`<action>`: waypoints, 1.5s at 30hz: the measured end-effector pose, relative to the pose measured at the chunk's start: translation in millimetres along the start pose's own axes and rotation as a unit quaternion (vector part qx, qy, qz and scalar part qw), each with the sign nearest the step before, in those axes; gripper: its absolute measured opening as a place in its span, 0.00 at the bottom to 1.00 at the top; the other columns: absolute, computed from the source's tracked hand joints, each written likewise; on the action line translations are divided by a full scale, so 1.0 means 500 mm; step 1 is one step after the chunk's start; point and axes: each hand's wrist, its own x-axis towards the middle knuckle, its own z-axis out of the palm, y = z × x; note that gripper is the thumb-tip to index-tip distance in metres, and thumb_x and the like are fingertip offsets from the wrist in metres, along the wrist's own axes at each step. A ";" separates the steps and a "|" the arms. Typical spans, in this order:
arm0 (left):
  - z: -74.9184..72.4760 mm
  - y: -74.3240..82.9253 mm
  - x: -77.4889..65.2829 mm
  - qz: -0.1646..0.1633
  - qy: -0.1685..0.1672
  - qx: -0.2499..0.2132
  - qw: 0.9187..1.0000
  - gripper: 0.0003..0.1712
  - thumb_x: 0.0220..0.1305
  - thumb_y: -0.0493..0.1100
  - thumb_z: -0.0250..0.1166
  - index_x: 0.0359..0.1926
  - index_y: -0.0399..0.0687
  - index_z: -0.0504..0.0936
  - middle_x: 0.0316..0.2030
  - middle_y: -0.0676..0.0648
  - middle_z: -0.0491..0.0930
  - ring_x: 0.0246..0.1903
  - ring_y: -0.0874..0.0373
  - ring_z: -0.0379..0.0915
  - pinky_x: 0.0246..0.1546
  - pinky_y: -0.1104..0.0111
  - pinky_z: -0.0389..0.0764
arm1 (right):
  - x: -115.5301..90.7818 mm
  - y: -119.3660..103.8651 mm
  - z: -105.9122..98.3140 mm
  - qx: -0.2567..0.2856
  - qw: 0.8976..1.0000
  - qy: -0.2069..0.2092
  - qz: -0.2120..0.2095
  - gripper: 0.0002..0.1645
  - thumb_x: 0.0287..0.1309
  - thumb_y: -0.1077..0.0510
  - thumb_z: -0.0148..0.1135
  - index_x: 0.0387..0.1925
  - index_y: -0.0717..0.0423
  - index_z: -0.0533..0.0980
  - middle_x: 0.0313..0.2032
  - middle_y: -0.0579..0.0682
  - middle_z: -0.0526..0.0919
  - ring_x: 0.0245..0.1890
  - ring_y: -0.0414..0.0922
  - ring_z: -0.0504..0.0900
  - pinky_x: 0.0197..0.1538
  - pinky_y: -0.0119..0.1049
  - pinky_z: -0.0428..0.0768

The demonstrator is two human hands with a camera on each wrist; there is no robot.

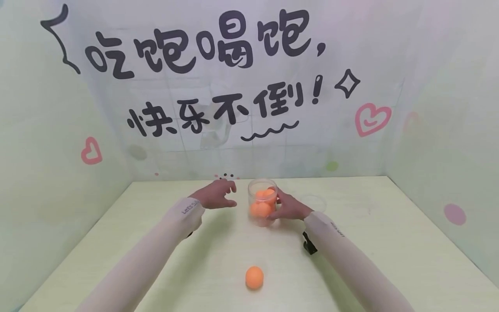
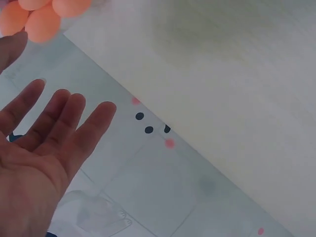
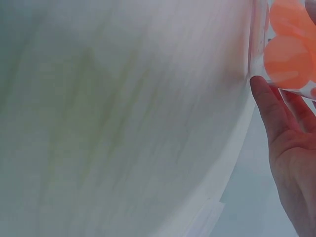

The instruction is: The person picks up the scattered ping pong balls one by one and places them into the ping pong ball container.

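Note:
A clear round jar (image 1: 253, 189) holding several orange balls (image 1: 262, 209) stands upright near the back of the table. My right hand (image 1: 290, 207) grips it from the right side, with the thumb toward the front and the fingers behind. The right wrist view has fingertips (image 3: 258, 85) touching the jar's clear wall. To the left of the jar, apart from it, my left hand (image 1: 216, 194) hovers with its fingers spread and slightly bent, holding nothing. A single orange ball (image 1: 254, 277) lies on the table in front, between both forearms.
A clear, round, flat thing like a lid (image 1: 314, 203) lies right of the jar, partly behind the right hand. The pale table (image 1: 382, 242) is bounded by walls at the back, left and right. Black writing covers the back wall (image 1: 218, 156).

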 end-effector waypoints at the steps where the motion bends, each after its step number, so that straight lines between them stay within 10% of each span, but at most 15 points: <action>1: 0.004 -0.003 -0.005 -0.005 -0.004 -0.003 1.000 0.21 0.60 0.46 0.65 0.50 0.40 0.73 0.48 0.39 0.76 0.50 0.45 0.73 0.51 0.54 0.74 | 0.002 0.002 0.001 0.000 1.000 0.001 -0.002 0.46 0.44 0.55 0.71 0.63 0.55 0.58 0.55 0.51 0.74 0.51 0.50 0.71 0.51 0.42 0.70; 28: 0.121 0.086 -0.091 0.024 -0.088 -0.110 0.990 0.43 0.54 0.58 0.66 0.67 0.51 0.60 0.58 0.43 0.66 0.57 0.50 0.69 0.54 0.52 0.72 | -0.014 0.004 -0.002 0.010 1.000 0.003 -0.021 0.50 0.45 0.54 0.71 0.68 0.55 0.55 0.59 0.53 0.72 0.54 0.51 0.71 0.57 0.49 0.70; 45: 0.171 0.167 -0.159 0.162 -0.099 -0.078 0.979 0.37 0.47 0.50 0.69 0.61 0.53 0.69 0.49 0.54 0.68 0.43 0.69 0.67 0.45 0.77 0.70 | 0.008 0.004 0.002 -0.008 1.000 -0.004 -0.011 0.49 0.44 0.56 0.71 0.66 0.53 0.56 0.59 0.51 0.71 0.54 0.49 0.72 0.54 0.41 0.71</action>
